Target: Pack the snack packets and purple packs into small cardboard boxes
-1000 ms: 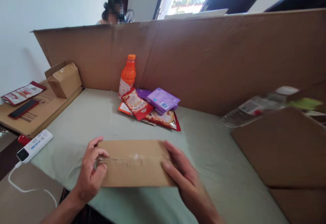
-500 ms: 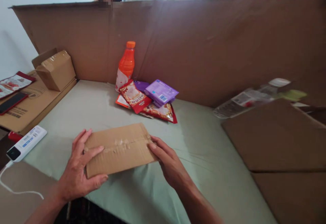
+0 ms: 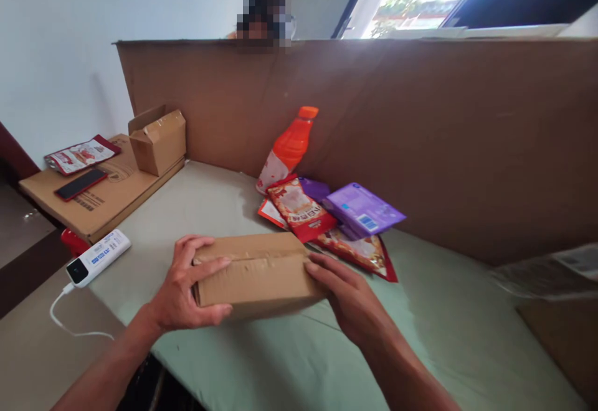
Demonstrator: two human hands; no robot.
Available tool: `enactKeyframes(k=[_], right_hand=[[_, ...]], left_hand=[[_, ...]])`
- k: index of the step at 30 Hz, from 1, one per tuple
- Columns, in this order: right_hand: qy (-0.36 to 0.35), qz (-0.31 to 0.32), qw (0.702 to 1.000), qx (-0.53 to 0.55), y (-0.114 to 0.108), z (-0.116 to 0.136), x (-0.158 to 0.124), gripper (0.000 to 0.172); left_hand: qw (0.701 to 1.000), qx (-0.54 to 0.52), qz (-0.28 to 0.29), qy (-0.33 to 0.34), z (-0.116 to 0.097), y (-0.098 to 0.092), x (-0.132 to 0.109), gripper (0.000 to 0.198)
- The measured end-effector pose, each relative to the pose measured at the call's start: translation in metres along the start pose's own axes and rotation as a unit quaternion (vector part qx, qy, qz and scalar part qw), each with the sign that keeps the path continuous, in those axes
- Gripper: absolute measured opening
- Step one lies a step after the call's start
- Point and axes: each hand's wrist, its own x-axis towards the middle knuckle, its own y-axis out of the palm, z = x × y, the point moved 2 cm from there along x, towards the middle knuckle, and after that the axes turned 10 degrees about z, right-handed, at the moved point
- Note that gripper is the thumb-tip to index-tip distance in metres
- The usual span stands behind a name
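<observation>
A small brown cardboard box (image 3: 261,274) is held between my two hands above the green-covered table (image 3: 224,361). My left hand (image 3: 189,286) grips its left end, thumb along the lower front edge and fingers over the top. At the right end, my right hand (image 3: 343,292) closes on the box with its thumb and fingers. A taped seam runs along the top face. Just behind the box lie a red snack packet (image 3: 299,205), a purple packet (image 3: 364,208) and another red packet (image 3: 359,252). The orange bottle (image 3: 289,149) leans behind them.
A tall cardboard panel (image 3: 420,143) borders the back. On the left, a flat carton (image 3: 126,193) bears an open box (image 3: 161,143), a phone (image 3: 81,184) and a pouch (image 3: 84,154). A white power bank (image 3: 100,258) trails a cable. A person is behind the panel.
My view has swung, so the scene sits further right and lower. The box has tilted in my hands, showing more of its front side. Both hands keep hold of it.
</observation>
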Motion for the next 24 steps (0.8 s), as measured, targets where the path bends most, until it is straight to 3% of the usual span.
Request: enactKeyframes(k=[3, 7, 9, 11, 13, 16, 20, 24], right_hand=[[-0.038, 0.056, 0.997, 0.039, 0.044, 0.036, 0.040, 0.055], [-0.128, 0.139, 0.975, 0.120, 0.121, 0.086, 0.083, 0.054], [-0.174, 0.164, 0.963, 0.126, 0.151, 0.094, 0.092, 0.052], [-0.179, 0.188, 0.959, 0.110, 0.169, 0.084, 0.094, 0.053], [-0.144, 0.207, 0.963, 0.093, 0.175, 0.057, 0.091, 0.054], [-0.092, 0.195, 0.974, 0.076, 0.162, 0.005, 0.081, 0.053], [-0.059, 0.150, 0.985, 0.068, 0.133, -0.054, 0.063, 0.053], [-0.085, 0.105, 0.991, 0.027, 0.115, -0.086, 0.047, 0.044]], left_hand=[[0.995, 0.078, -0.063, -0.024, 0.008, -0.037, -0.003, 0.055], [0.959, 0.208, -0.168, -0.091, 0.034, -0.107, -0.012, 0.042], [0.927, 0.267, -0.228, -0.131, 0.058, -0.142, -0.017, 0.040], [0.894, 0.310, -0.275, -0.169, 0.088, -0.172, -0.022, 0.041], [0.875, 0.324, -0.301, -0.198, 0.118, -0.193, -0.026, 0.043], [0.872, 0.312, -0.305, -0.221, 0.156, -0.209, -0.029, 0.046], [0.882, 0.292, -0.283, -0.236, 0.188, -0.211, -0.023, 0.045], [0.881, 0.286, -0.280, -0.251, 0.209, -0.209, -0.010, 0.044]])
